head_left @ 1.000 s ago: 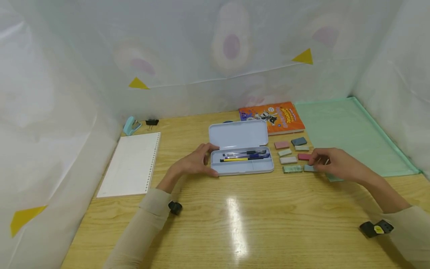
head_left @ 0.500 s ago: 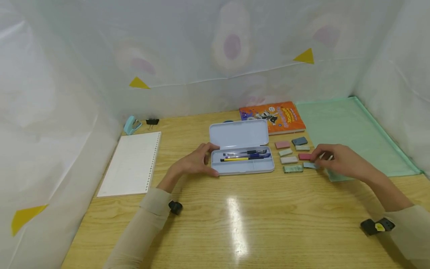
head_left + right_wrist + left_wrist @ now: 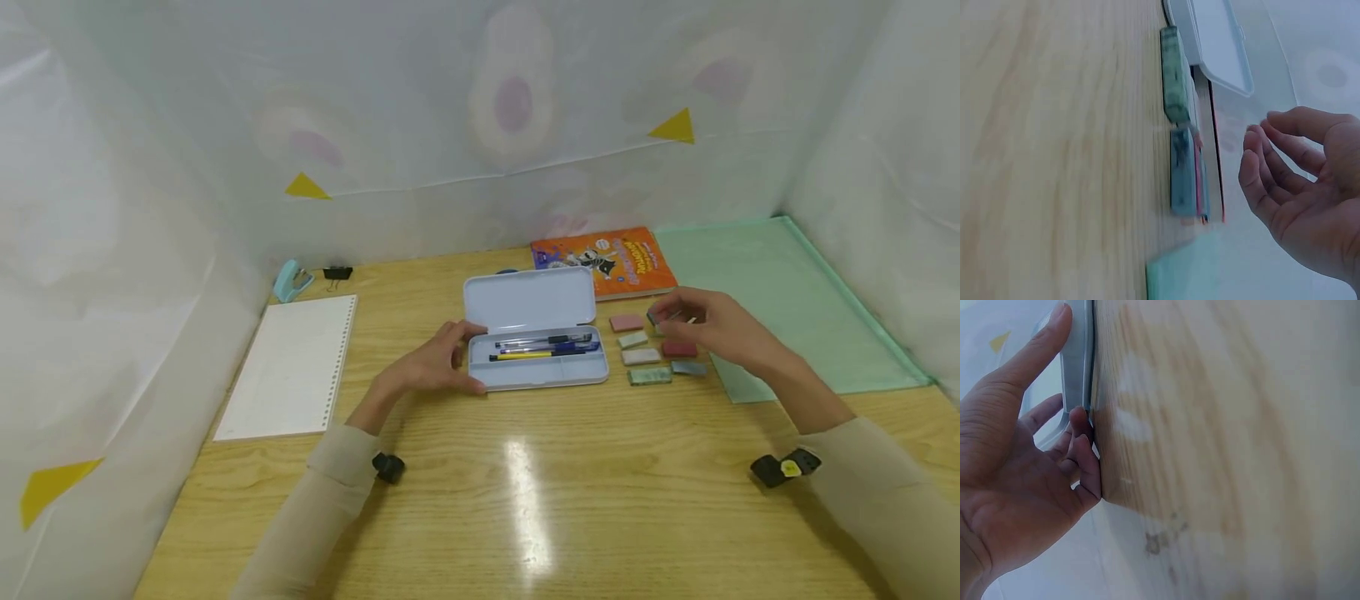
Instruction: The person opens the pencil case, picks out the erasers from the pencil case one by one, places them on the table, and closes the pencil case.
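Note:
In the head view my left hand (image 3: 431,364) holds the left end of an open light-blue pencil case (image 3: 510,379), thumb at the front and fingers at the back. In the left wrist view the thumb lies along the case (image 3: 1075,375). Several pens (image 3: 522,356) lie inside. My right hand (image 3: 723,329) hovers over the erasers right of the case, fingers loosely bent, partly hiding a dark-blue eraser (image 3: 652,317). Nothing shows between its fingertips in the right wrist view. Below it lie a red eraser (image 3: 679,350) and a light-blue eraser (image 3: 687,368).
Pink (image 3: 626,322), white (image 3: 641,357) and marbled green (image 3: 649,377) erasers lie beside the case. An orange book (image 3: 637,262) and a green mat (image 3: 780,308) are behind and right. Left are a notebook (image 3: 288,367), stapler (image 3: 288,282) and binder clip (image 3: 337,272).
My right hand has left the light-blue and red erasers and moved up, back and left over the dark-blue one. The light-blue eraser was shifted slightly. My left hand stays on the case.

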Tool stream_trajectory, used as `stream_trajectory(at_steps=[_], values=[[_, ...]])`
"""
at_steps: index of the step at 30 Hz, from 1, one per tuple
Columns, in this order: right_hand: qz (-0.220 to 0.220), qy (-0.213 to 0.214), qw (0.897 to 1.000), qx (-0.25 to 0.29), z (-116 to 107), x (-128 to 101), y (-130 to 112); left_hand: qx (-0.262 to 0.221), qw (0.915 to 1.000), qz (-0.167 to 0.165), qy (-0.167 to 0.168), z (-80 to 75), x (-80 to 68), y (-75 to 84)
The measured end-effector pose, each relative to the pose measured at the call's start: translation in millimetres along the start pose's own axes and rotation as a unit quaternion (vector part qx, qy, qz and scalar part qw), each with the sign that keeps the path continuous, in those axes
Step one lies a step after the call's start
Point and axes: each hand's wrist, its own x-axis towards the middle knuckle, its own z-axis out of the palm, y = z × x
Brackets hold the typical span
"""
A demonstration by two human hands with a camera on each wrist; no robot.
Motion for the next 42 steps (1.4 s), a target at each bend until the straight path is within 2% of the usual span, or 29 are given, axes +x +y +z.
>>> stream_trajectory(at_steps=[6, 12, 15, 19, 22, 25, 28, 30, 32, 36, 38, 40, 42], values=[[0.021, 0.020, 0.998, 0.057, 23, 33, -13, -0.016, 0.9995, 0.022, 0.014, 0.4, -6.5, -2.6], [0.035, 0.048, 0.991, 0.116, 41, 64, -24, -0.024, 0.9982, 0.006, 0.055, -2.8, -11.7, -7.5], [0.086, 0.052, 0.980, 0.174, 49, 76, -29, 0.000, 0.9990, -0.001, 0.044, -2.0, -10.5, -9.5], [0.167, 0.051, 0.953, 0.248, 57, 84, -34, 0.042, 0.9989, 0.010, 0.021, 2.3, -5.3, -9.1], [0.189, 0.057, 0.940, 0.280, 61, 87, -37, 0.068, 0.9974, 0.013, 0.021, 4.9, -2.7, -7.7], [0.168, 0.062, 0.935, 0.305, 63, 86, -40, 0.078, 0.9968, 0.004, 0.020, 5.1, -3.5, -5.7], [0.126, 0.067, 0.932, 0.334, 63, 84, -41, 0.079, 0.9967, -0.004, 0.018, 4.4, -5.6, -3.9], [0.103, 0.066, 0.934, 0.337, 62, 82, -41, 0.078, 0.9968, -0.006, 0.017, 4.0, -7.0, -2.9], [0.087, 0.056, 0.940, 0.324, 62, 80, -40, 0.079, 0.9967, -0.006, 0.016, 3.8, -7.7, -2.6], [0.036, -0.005, 0.974, 0.224, 64, 75, -41, 0.082, 0.9965, -0.010, 0.013, 2.7, -9.0, -2.1], [-0.011, -0.053, 0.985, 0.162, 68, 74, -43, 0.083, 0.9964, -0.010, 0.011, 2.4, -8.8, -2.2], [-0.065, -0.102, 0.987, 0.104, 73, 73, -45, 0.082, 0.9965, -0.009, 0.008, 2.0, -8.3, -2.7], [-0.112, -0.144, 0.982, 0.054, 80, 73, -48, 0.082, 0.9966, -0.007, 0.005, 1.4, -7.9, -2.1]])
